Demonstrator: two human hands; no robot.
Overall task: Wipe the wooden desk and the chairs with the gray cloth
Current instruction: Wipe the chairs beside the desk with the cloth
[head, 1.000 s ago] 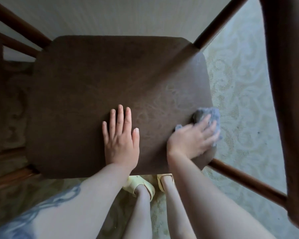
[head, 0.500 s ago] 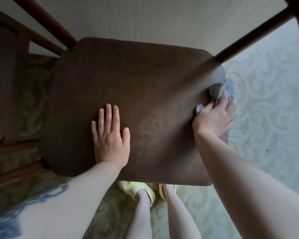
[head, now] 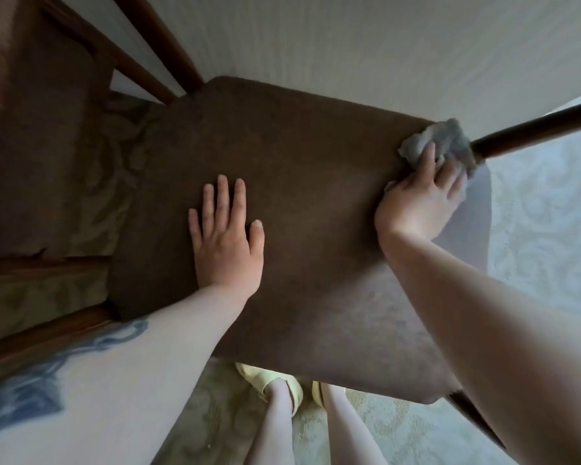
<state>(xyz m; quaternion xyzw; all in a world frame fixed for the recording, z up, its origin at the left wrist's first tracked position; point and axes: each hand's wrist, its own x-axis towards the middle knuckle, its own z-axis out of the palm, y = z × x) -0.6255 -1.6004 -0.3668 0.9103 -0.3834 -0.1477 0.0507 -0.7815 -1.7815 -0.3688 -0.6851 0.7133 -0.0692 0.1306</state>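
Note:
A brown padded chair seat (head: 316, 182) fills the middle of the view. My left hand (head: 227, 236) lies flat on it with straight fingers, left of centre. My right hand (head: 420, 199) presses the gray cloth (head: 450, 142) onto the seat's far right corner, right where a dark wooden rail (head: 534, 129) of the chair meets the seat. The fingers cover the near part of the cloth; its far part bunches up past the fingertips.
A second brown chair (head: 31, 146) with wooden rails stands at the left. A pale wall (head: 349, 45) runs behind the seat. Patterned carpet (head: 544, 213) lies to the right and below, where my feet in yellow slippers (head: 272, 380) stand.
My right hand has slid the cloth along the seat's right edge from the near corner up to the far corner. My left hand has stayed flat on the seat.

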